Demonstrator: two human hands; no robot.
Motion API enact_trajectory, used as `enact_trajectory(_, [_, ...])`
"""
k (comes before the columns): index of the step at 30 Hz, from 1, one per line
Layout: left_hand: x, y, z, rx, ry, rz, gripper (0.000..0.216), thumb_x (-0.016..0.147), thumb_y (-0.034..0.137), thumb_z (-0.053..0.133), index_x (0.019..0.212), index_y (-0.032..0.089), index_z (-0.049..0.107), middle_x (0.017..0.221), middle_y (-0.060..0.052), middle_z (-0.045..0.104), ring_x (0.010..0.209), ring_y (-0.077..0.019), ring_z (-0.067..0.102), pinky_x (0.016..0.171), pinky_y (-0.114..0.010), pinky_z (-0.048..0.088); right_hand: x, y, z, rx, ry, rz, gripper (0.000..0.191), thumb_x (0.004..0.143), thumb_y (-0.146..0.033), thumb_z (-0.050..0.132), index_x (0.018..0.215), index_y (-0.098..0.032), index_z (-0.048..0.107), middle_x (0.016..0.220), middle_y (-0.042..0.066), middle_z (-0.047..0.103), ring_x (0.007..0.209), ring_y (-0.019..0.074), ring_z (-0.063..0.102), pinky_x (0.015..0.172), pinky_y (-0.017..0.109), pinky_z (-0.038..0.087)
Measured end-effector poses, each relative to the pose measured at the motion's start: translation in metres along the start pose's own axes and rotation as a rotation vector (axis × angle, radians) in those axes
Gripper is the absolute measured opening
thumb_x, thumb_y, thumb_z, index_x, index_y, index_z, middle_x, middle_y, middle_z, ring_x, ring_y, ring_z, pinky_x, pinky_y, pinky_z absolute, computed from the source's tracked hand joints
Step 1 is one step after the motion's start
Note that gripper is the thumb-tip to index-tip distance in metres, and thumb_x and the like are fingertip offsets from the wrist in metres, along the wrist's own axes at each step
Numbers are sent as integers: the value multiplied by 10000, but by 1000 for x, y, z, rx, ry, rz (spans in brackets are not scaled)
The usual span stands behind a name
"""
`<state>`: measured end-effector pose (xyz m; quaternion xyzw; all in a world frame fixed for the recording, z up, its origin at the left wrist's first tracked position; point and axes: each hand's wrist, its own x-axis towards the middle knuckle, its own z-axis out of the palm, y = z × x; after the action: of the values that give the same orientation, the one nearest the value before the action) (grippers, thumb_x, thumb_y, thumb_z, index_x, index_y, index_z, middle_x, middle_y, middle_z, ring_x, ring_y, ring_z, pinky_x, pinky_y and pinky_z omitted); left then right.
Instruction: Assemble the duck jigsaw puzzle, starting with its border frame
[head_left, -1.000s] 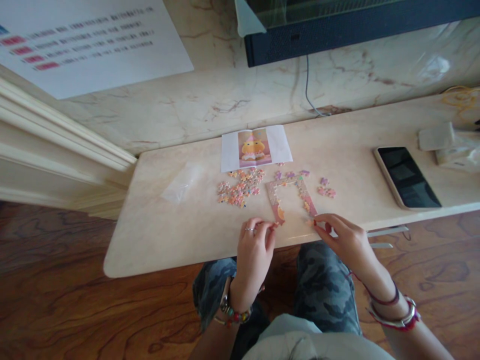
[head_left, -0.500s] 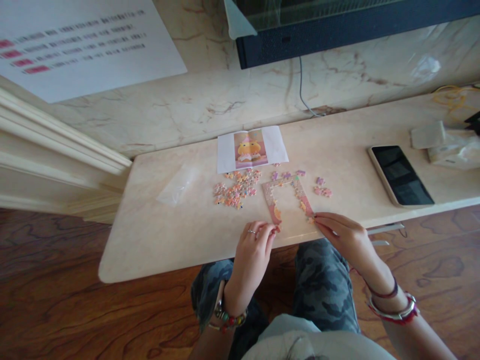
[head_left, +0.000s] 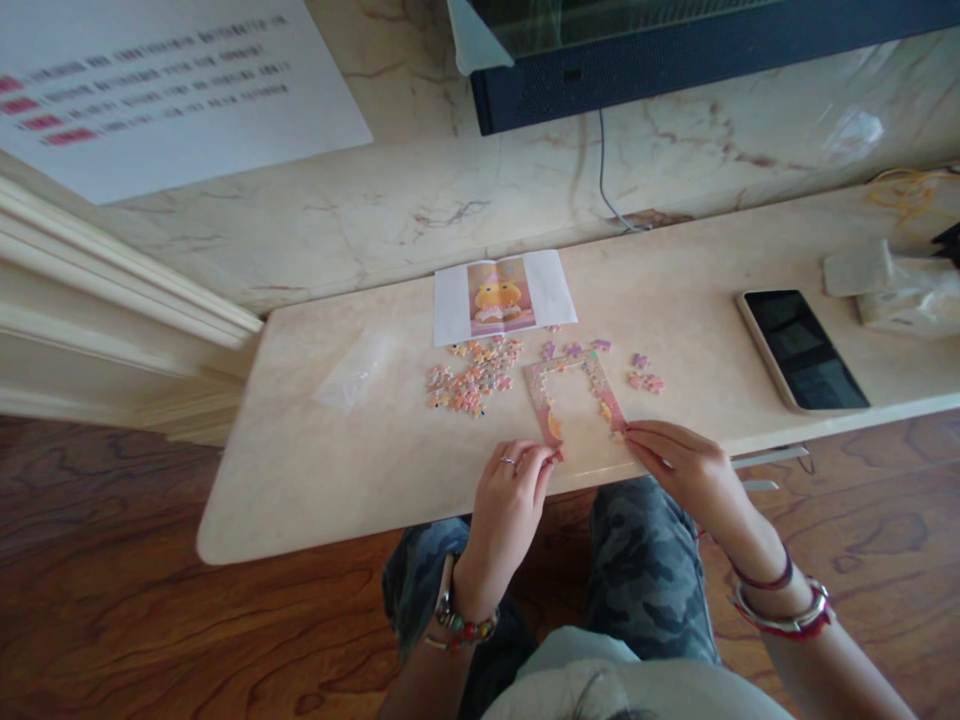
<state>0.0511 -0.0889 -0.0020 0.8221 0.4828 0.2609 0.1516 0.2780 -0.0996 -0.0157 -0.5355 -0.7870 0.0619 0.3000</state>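
A partly joined jigsaw border (head_left: 538, 392) lies near the table's front edge, its bottom side open. Between the thumb and fingertips of my left hand (head_left: 514, 490) is a small reddish puzzle piece (head_left: 558, 456), at the border's lower left end. My right hand (head_left: 686, 465) is closed, its fingertips pinching the edge piece (head_left: 619, 435) at the lower right end. Left of the border spreads a pile of loose puzzle pieces (head_left: 469, 380). Several purple pieces (head_left: 573, 349) lie along its top, and a few pink pieces (head_left: 646, 383) sit to its right.
Behind the pieces, a creased reference picture (head_left: 501, 297) lies against the wall. A clear plastic bag (head_left: 352, 372) is on the left. On the right are a dark-screened phone-like device (head_left: 806, 350) and a wrapped tissue pack (head_left: 911, 300). A screen (head_left: 675, 85) overhangs the table (head_left: 315, 480).
My left hand has shifted very slightly right with its piece. My right fingertips have edged slightly left and up at the border's lower right end. The other things stay put.
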Motion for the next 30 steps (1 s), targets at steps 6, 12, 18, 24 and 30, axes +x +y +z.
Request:
enact_trajectory(6, [-2,-1,-1,-1,15,8,87,834,131,478,894,180,518,851,-42,576,820,-174,531,735,-316,466,1,-8,-2,51,17,-8,173,824,-169,504,941,-162,631,954,79,660,857,157,622,816,299,520])
enact_trajectory(12, [-4,0,-1,0,5,4,83,825,122,487,880,177,516,859,-42,576,839,-173,530,752,-315,469,6,-26,9,136,-50,-74,180,841,-175,474,942,-172,622,922,84,660,816,155,626,755,298,533])
enact_trajectory(18, [-11,-7,-14,30,11,-18,80,833,123,479,875,181,514,851,-42,567,829,-174,531,755,-319,467,18,-38,17,181,-94,-129,178,852,-162,454,911,-158,622,915,81,655,826,145,613,755,281,514])
enact_trajectory(24, [-15,-15,-18,69,-48,9,219,852,150,453,1055,199,517,905,-59,558,845,-171,550,761,-312,480,21,-46,20,146,-130,-53,160,853,-207,466,890,-148,611,837,79,639,754,149,609,691,270,501])
enact_trajectory(30, [-9,-12,-15,72,-54,19,165,849,153,451,982,180,543,891,-61,575,822,-170,561,743,-313,491,20,-49,21,155,-177,33,144,832,-267,512,886,-160,593,758,57,606,692,149,593,637,263,483])
